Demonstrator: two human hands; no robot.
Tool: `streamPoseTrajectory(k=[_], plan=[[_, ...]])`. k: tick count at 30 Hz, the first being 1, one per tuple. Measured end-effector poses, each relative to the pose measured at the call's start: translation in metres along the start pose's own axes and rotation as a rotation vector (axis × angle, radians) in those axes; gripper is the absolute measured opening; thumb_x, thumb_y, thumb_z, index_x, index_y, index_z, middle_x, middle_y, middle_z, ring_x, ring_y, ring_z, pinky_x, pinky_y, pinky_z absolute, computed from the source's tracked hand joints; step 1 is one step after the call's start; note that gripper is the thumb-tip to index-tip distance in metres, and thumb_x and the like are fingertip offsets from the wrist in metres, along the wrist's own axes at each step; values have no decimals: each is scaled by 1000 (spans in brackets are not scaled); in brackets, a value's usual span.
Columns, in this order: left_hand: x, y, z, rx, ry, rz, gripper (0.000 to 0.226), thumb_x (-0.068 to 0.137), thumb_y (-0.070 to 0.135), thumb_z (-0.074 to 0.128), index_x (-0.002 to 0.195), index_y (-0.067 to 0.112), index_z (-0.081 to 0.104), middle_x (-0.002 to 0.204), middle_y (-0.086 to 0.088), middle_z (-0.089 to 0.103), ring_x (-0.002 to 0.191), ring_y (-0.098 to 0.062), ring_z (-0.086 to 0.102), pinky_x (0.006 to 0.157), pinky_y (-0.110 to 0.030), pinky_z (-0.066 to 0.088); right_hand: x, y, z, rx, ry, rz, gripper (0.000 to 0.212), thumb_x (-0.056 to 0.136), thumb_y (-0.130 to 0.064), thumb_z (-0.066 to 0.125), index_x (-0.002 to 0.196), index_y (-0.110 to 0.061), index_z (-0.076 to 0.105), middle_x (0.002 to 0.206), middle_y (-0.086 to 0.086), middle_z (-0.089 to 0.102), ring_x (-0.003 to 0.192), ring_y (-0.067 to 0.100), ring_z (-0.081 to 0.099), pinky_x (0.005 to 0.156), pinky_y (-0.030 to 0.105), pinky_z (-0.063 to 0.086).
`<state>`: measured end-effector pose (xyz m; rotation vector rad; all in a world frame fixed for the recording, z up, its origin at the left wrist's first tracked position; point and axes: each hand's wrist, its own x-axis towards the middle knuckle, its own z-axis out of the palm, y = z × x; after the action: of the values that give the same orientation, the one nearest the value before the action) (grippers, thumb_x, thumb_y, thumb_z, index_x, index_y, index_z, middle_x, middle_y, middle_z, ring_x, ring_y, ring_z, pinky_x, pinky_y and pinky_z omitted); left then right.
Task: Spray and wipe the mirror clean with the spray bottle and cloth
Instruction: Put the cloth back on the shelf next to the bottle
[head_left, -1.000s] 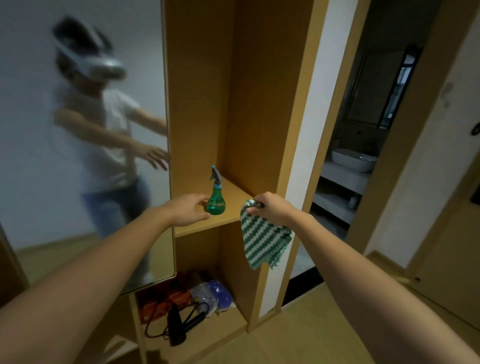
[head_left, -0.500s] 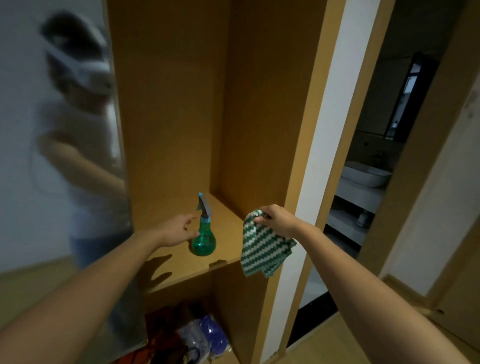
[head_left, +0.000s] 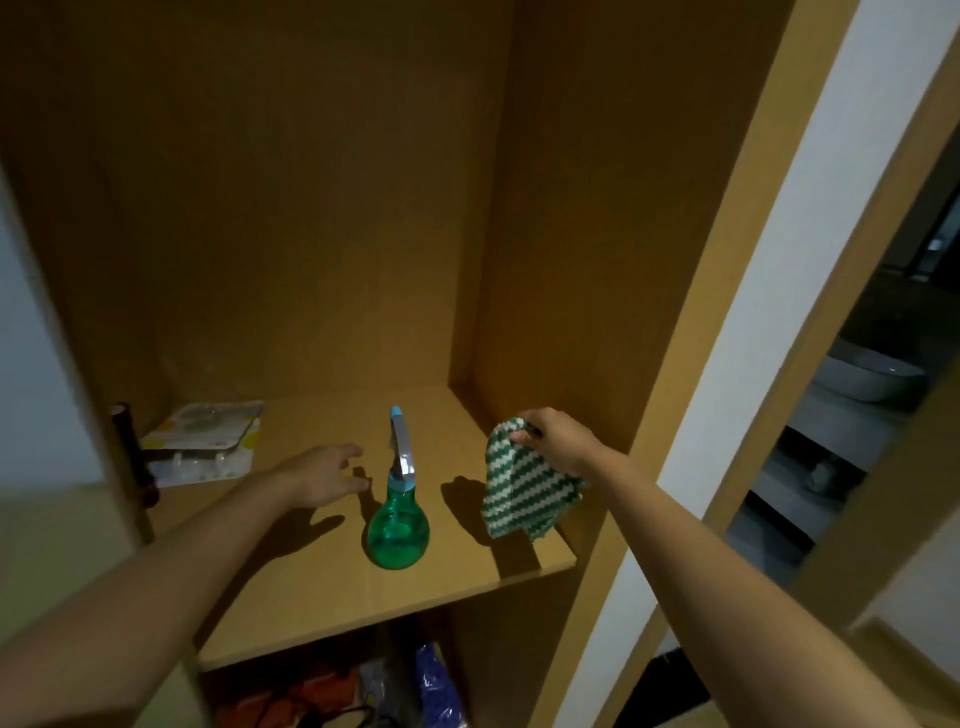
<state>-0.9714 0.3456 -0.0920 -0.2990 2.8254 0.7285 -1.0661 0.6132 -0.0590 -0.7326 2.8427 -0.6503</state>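
Step in hand: pickup/prep, nothing sprayed or wiped yet afaict. The mirror itself isn't clearly in view now, only a pale blurred strip at far left edge, can't confirm what it is.

Translucent green round-bellied plastic spray bottle w/ blue collar and grey trigger head (head_left: 398, 519) stands upright on the light wooden cabinet shelf (head_left: 322, 587), roughly mid-shelf, toward front edge. Untouched.

Left hand (head_left: 324, 475): fingers spread, loosely open, holding nothing. Sits just beside the bottle's neck on its left side, small gap, not touching. Reads as a reach for the neck/trigger.

Right hand (head_left: 556, 441): fingers pinched shut on top edge of a green-and-white zigzag-striped cloth (head_left: 522, 496). Cloth hangs free below the hand over the shelf's right end; lower corner looks near or on the shelf, can't tell which.

Other stuff: flat clear-plastic blister pack w/ white card (head_left: 202, 441) lying at shelf's back-left, well clear of the bottle. Lower compartment has bags/cords, too dark to id.

Next move needs, imo: close left fingers round the narrow neck under the trigger, not the fat belly. Bottle is bottom-heavy but the tall head makes it easy to knock over w/ a sideways bump, so come in level. Then lift clear, turn toward mirror, nozzle pointing away from self. Cloth already secured, right hand gtg.
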Motion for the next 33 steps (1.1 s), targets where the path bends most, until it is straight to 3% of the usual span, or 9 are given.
streamPoseTrajectory(k=[7,11,16,21,24,26,30,33], plan=[[26,-12,20,-49,23,-148,62,90,38,53,144,20,27,145,-10,41,129,-24,43,100,-31,38,42,9,4,-451,144,-167,26,96,-21,47,122,-17,49,105,5,62,93,21,62,76,32,49],[24,-25,33,-71,0,-201,63,89,36,54,144,18,28,145,-10,42,130,-24,42,104,-31,35,42,12,48,-596,-19,-266,37,93,-16,52,130,-16,46,115,9,62,104,25,61,87,40,51],[14,-33,40,-31,-57,-202,61,90,37,52,143,17,29,145,-8,41,131,-22,42,105,-30,35,25,16,103,-347,-291,-274,36,97,-33,45,127,-16,54,123,12,60,112,28,55,91,39,43],[0,-32,53,51,-185,-162,57,89,41,52,138,15,39,141,-5,45,127,-18,45,104,-25,35,16,35,110,36,-400,-163,47,93,-45,50,135,-23,49,140,3,50,125,22,48,102,33,37],[-9,-25,60,88,-235,-98,35,88,41,52,113,18,61,115,-2,60,103,-14,55,93,-27,42,8,46,103,196,-279,-97,39,95,-40,48,130,-22,54,129,2,58,115,19,55,94,32,45],[-15,-15,66,89,-276,-30,30,88,41,52,100,17,66,98,3,62,92,-12,56,88,-29,46,4,56,100,193,-137,-42,30,97,-33,46,122,-21,59,122,0,61,107,16,57,85,27,44],[-15,14,92,4,-332,189,30,91,34,50,115,18,61,119,0,62,104,-8,56,92,-22,42,-3,75,100,159,-6,135,13,97,-22,47,100,-18,59,97,5,65,73,12,57,67,26,40],[-4,36,113,4,-222,285,45,91,32,51,133,17,45,135,3,48,119,-6,45,101,-19,35,-5,79,110,121,-46,242,22,97,-23,48,113,-10,58,106,11,66,90,22,63,67,26,40]])
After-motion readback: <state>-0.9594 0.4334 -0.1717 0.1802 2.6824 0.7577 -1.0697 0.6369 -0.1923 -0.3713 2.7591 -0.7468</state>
